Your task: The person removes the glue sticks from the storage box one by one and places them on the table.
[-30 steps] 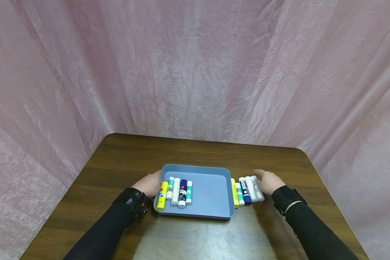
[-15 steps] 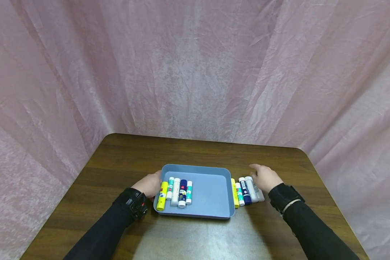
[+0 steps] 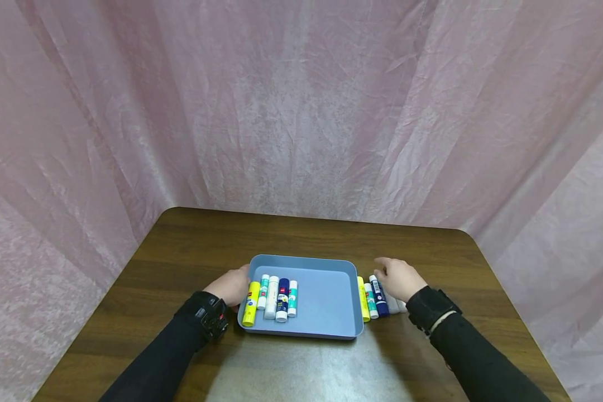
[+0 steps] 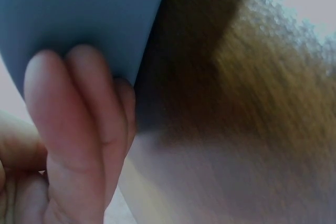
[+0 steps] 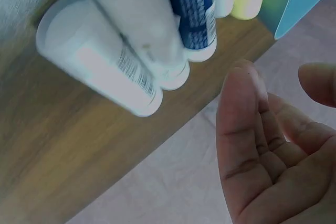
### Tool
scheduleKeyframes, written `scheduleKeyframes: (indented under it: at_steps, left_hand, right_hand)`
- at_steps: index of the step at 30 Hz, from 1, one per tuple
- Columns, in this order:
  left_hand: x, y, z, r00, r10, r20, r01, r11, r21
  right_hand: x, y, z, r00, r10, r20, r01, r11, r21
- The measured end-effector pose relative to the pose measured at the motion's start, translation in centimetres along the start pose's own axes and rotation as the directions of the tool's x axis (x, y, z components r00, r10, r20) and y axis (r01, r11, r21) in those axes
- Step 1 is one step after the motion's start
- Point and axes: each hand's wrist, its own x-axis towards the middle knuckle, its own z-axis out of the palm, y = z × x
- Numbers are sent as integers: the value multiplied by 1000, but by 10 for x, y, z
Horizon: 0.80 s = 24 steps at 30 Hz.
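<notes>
My left hand [image 3: 229,286] is at the left side of a shallow blue-grey tray [image 3: 326,296]. In the left wrist view its nearly straight fingers [image 4: 63,114] touch the tray's outer wall. Inside the tray lie several glue sticks: a yellow one [image 3: 250,304], a white one [image 3: 271,298], a dark blue one [image 3: 282,300] and teal-and-white ones. Above the row beside the tray hovers my right hand [image 3: 401,279], thumb and fingers apart with nothing between them. That row has a yellow glue stick [image 3: 363,300], a teal one, a dark blue one [image 5: 191,11] and two white ones [image 5: 105,56].
Brown wooden table [image 3: 301,229] carries the tray and glue sticks. A pink curtain [image 3: 301,111] hangs behind it. In the right wrist view the table edge passes just beyond the glue sticks' ends.
My right hand has moved left, from the right end of the row to over its white glue sticks, now partly covering them. The left hand, tray and glue sticks have stayed put.
</notes>
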Motion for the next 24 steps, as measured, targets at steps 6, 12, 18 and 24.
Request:
scheduleKeyframes:
  at_steps: [6, 12, 18, 24]
  left_hand:
    - [-1, 0, 0, 1000, 1, 4, -1, 1000, 2]
    - [-1, 0, 0, 1000, 8, 0, -8, 1000, 0]
    - [-1, 0, 1, 1000, 15, -3, -15, 1000, 4]
    - [1, -1, 1, 1000, 12, -3, -12, 1000, 4]
  right_hand:
    - [-1, -8, 9, 999, -28, 30, 28, 1000, -5]
    - [-3, -16, 21, 997, -29, 71, 26, 999, 39]
    - [-5, -22, 27, 996, -46, 74, 40, 996, 79]
    - [-5, -23, 31, 996, -70, 54, 68, 997, 49]
